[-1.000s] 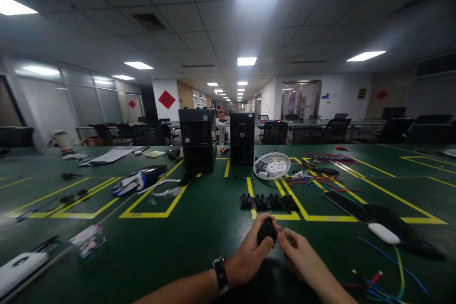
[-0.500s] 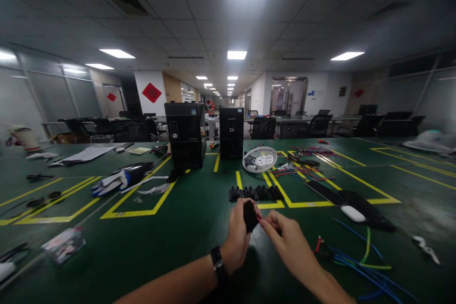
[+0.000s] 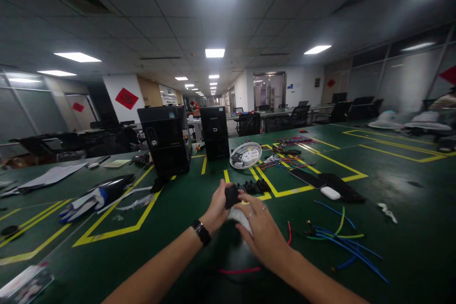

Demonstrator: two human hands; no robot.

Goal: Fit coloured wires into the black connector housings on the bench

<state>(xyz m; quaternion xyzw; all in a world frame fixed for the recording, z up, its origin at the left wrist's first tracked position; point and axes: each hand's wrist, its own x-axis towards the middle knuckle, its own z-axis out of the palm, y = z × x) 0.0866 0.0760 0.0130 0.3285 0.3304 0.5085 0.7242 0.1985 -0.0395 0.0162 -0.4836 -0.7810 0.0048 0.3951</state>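
Tabletop (image 3: 174, 216) green, yellow-taped; ceiling (image 3: 160, 33) lit; left fingers (image 3: 220, 194) grasp black part (image 3: 232, 195); right fingers (image 3: 251, 203): hold unclear.

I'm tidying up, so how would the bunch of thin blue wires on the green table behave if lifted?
The thin blue wires are probably springy, not limp: they hold long, gentle curves. They may splay when lifted, as they fan out with no visible tie. They might also drag the yellow-green wires, which lie among them.
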